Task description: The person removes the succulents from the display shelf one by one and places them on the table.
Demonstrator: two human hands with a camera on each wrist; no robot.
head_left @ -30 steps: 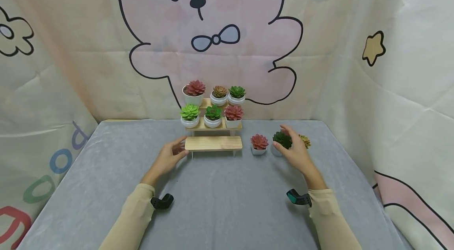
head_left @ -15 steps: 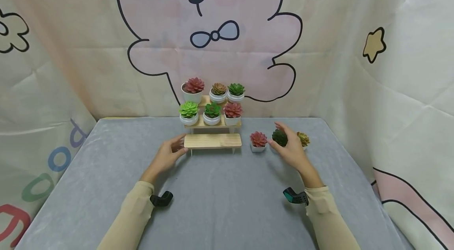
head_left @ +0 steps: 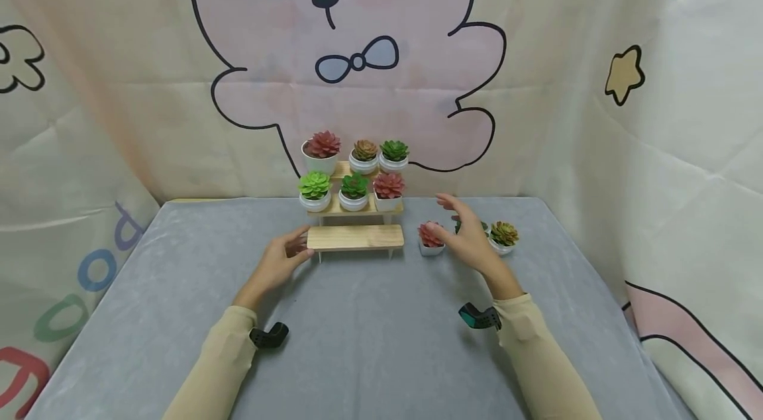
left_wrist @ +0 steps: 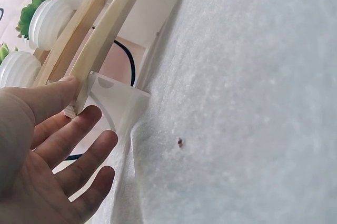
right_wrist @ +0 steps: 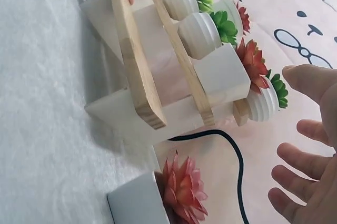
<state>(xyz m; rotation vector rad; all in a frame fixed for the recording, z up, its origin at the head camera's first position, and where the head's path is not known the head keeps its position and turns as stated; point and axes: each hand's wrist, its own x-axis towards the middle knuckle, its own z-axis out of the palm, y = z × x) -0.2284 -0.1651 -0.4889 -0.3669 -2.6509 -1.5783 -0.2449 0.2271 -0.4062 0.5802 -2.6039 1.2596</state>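
At the left end of the bottom board of a tiered wooden stand point(head_left: 356, 238), my left hand point(head_left: 276, 264) pinches the edge between thumb and index finger; its other fingers point(left_wrist: 92, 145) spread below. My right hand point(head_left: 472, 244) hovers with parted fingers over a red succulent in a white square pot point(head_left: 432, 249), holding nothing; in the right wrist view a gap shows between the fingers and that red succulent point(right_wrist: 184, 190). Behind the right hand a dark green succulent point(head_left: 484, 228) is mostly hidden. A yellow-green succulent point(head_left: 504, 233) stands to its right.
Potted succulents fill the stand's upper two tiers, among them a light green one point(head_left: 314, 185) and a large red one point(head_left: 322, 144). The bottom board is bare. A grey cloth point(head_left: 357, 340) covers the table, with a printed curtain point(head_left: 554, 108) behind.
My right hand has moved left from the dark green succulent to the red one, uncovering the yellow-green plant. My left hand stays at the stand. The head view shifts slightly.
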